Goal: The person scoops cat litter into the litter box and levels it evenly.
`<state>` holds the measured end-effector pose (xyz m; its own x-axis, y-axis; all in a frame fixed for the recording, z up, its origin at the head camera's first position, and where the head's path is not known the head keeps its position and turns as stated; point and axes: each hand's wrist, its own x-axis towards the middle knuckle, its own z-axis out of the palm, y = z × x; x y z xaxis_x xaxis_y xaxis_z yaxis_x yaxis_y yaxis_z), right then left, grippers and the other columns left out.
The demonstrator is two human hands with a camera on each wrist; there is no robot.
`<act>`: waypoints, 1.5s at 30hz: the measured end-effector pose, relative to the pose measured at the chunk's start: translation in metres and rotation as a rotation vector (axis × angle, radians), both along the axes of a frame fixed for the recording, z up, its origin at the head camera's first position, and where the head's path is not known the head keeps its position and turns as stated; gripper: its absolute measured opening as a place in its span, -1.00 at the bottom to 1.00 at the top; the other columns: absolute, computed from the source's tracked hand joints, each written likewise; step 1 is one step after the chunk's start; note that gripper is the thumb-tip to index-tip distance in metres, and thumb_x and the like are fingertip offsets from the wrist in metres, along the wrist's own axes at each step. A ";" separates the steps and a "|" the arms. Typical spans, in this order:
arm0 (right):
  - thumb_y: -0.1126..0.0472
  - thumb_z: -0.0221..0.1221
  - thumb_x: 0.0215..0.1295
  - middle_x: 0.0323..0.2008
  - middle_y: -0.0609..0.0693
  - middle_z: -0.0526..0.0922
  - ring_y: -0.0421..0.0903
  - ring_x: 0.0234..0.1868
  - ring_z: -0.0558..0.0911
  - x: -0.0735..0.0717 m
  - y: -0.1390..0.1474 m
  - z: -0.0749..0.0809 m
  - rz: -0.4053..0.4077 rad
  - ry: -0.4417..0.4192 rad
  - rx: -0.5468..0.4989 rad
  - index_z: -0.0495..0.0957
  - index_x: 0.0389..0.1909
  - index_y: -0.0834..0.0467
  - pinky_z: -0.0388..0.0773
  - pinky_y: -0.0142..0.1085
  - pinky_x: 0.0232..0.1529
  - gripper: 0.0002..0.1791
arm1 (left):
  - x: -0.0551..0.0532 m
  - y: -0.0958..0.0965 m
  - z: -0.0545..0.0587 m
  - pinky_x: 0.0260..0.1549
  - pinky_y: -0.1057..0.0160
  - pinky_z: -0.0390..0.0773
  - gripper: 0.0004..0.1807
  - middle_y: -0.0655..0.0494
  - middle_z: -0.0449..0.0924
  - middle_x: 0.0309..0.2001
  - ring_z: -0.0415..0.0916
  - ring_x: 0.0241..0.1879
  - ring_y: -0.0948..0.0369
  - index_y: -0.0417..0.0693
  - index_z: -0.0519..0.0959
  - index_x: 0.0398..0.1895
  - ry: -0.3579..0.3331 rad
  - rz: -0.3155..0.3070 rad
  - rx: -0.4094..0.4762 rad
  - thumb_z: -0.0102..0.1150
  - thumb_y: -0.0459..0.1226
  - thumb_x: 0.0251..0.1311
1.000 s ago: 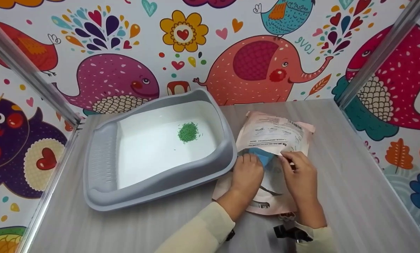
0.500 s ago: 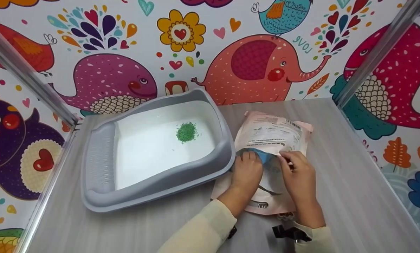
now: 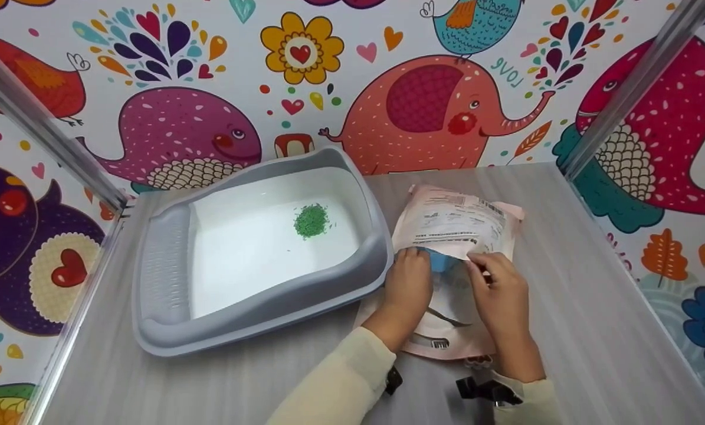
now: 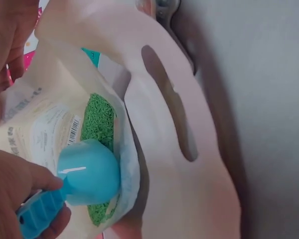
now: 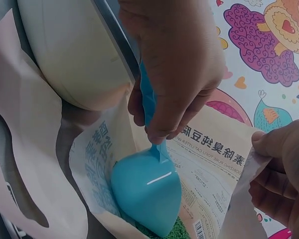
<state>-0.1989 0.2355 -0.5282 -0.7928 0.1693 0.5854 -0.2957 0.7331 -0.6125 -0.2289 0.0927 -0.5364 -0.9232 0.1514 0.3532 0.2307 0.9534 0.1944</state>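
On the worktop (image 3: 576, 283), the grey tray (image 3: 162, 265) holds a small heap of green pellets (image 3: 311, 221). Beside it, the left hand (image 3: 408, 286)'s fingers clamp the blue scoop (image 4: 88, 173)'s handle; the head view half hides its bowl, but the left wrist view shows it inside the pink bag (image 3: 455, 218), among more pellets. The right hand (image 3: 501, 289)'s fingers pinch the bag's edge.

the head view was bright and even, the white inside of the tray (image 3: 240, 260) nearly washed out. both wrist views looked dimmer and hazier, with glare streaking the blue scoop (image 4: 92, 177) and, in the left one, a soft shadow beside the bag (image 4: 184, 199).
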 end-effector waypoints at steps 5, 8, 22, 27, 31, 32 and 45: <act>0.47 0.40 0.18 -0.29 0.07 0.76 -0.08 -0.37 0.68 0.000 0.001 0.000 0.002 0.024 0.014 0.79 -0.19 0.24 0.37 -0.82 -0.23 -0.81 | -0.002 0.002 -0.002 -0.26 0.24 0.70 -0.92 0.10 0.67 -0.25 0.61 -0.15 0.16 0.00 0.75 -0.27 0.013 0.001 -0.001 0.35 -0.30 0.17; 0.46 0.41 0.18 -0.29 0.09 0.76 -0.09 -0.36 0.67 -0.001 0.002 -0.001 -0.003 0.032 0.030 0.79 -0.19 0.25 0.36 -0.82 -0.24 -0.82 | -0.003 0.004 -0.003 -0.18 0.26 0.67 -0.90 0.11 0.68 -0.23 0.59 -0.13 0.16 0.03 0.76 -0.24 0.025 0.001 -0.051 0.36 -0.27 0.18; 0.42 0.43 0.19 -0.29 0.08 0.75 -0.19 -0.35 0.62 -0.001 0.001 -0.002 -0.005 0.014 0.042 0.79 -0.18 0.24 0.34 -0.79 -0.27 -0.82 | -0.012 0.008 -0.008 -0.02 0.23 0.54 -0.89 0.13 0.70 -0.24 0.58 -0.13 0.18 0.04 0.77 -0.23 0.035 -0.015 -0.107 0.33 -0.25 0.21; 0.43 0.43 0.18 -0.29 0.08 0.75 -0.21 -0.35 0.61 -0.001 0.001 -0.002 0.001 0.020 0.038 0.79 -0.19 0.25 0.35 -0.79 -0.27 -0.82 | -0.012 0.008 -0.011 -0.03 0.22 0.55 -0.89 0.13 0.69 -0.23 0.58 -0.12 0.17 0.05 0.76 -0.23 0.040 -0.016 -0.089 0.34 -0.25 0.20; 0.43 0.43 0.17 -0.29 0.08 0.75 -0.19 -0.34 0.62 -0.001 0.001 -0.003 0.006 0.021 0.040 0.79 -0.18 0.25 0.36 -0.80 -0.25 -0.81 | -0.011 0.008 -0.014 -0.05 0.23 0.61 -0.87 0.11 0.68 -0.20 0.58 -0.07 0.17 0.03 0.75 -0.21 0.023 -0.018 -0.029 0.37 -0.28 0.17; 0.43 0.43 0.17 -0.29 0.08 0.75 -0.18 -0.34 0.63 0.000 0.001 -0.003 0.006 0.019 0.042 0.79 -0.18 0.25 0.35 -0.80 -0.25 -0.81 | -0.010 0.008 -0.015 -0.06 0.23 0.63 -0.86 0.10 0.67 -0.19 0.58 -0.07 0.16 0.02 0.74 -0.20 0.012 -0.018 -0.010 0.38 -0.28 0.16; 0.42 0.42 0.20 -0.27 0.05 0.76 -0.14 -0.33 0.66 0.000 0.000 -0.004 0.005 -0.009 0.039 0.79 -0.17 0.22 0.35 -0.82 -0.22 -0.82 | -0.005 0.003 -0.022 -0.15 0.25 0.68 -0.94 0.10 0.65 -0.27 0.59 -0.14 0.14 -0.02 0.73 -0.25 -0.060 -0.034 0.058 0.32 -0.29 0.24</act>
